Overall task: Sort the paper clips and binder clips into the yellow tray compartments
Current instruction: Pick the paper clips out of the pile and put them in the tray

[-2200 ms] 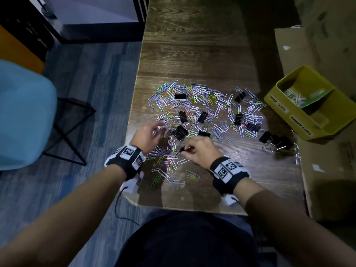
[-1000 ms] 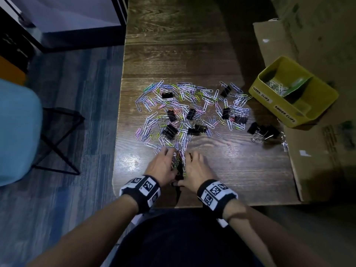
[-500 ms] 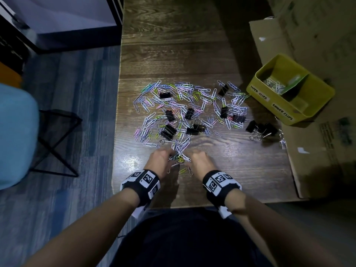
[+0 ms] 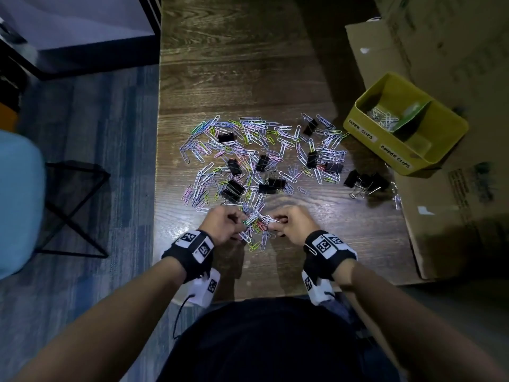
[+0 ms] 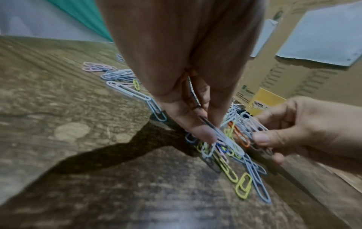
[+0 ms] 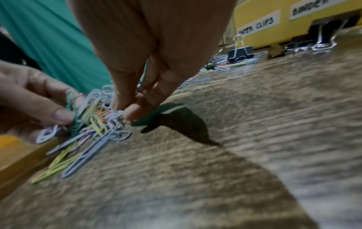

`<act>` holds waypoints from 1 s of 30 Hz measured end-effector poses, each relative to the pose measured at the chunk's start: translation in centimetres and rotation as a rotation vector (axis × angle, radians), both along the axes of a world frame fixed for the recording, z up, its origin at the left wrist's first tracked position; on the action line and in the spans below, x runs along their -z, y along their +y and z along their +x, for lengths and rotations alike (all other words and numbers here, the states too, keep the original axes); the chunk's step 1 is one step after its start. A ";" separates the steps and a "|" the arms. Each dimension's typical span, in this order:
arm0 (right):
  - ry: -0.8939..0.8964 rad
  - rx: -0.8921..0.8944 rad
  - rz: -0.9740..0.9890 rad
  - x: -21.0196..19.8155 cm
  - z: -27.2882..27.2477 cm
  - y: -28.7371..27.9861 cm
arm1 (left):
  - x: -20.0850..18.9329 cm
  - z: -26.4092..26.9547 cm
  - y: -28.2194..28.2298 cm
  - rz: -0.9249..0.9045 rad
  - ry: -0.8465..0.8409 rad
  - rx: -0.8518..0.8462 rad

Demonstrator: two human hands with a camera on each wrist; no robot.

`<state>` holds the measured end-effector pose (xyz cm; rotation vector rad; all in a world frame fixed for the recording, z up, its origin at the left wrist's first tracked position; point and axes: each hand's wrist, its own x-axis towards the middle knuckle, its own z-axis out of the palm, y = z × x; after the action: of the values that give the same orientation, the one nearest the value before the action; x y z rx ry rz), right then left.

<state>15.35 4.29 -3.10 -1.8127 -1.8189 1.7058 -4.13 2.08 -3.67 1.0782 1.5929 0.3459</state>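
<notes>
we pinch a bunch of paper clips (image 4: pixel 257 221) with our left hand (image 4: pixel 220 226) and our right hand (image 4: pixel 293 226), both closed on it, low over the wooden table (image 4: pixel 242 64). more paper clips and black binder clips (image 4: pixel 234 188) lie spread behind. the yellow tray (image 4: pixel 385 150) stands at the far right on cardboard (image 4: pixel 454 216).
</notes>
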 end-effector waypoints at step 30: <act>0.830 0.751 0.445 -14.9 17.4 14.0 | -9.9 22.9 26.7 0.222 -0.283 0.131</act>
<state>32.76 18.32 11.80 -1.1033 -0.8976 1.2926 18.73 28.78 6.22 1.2360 1.2472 0.5707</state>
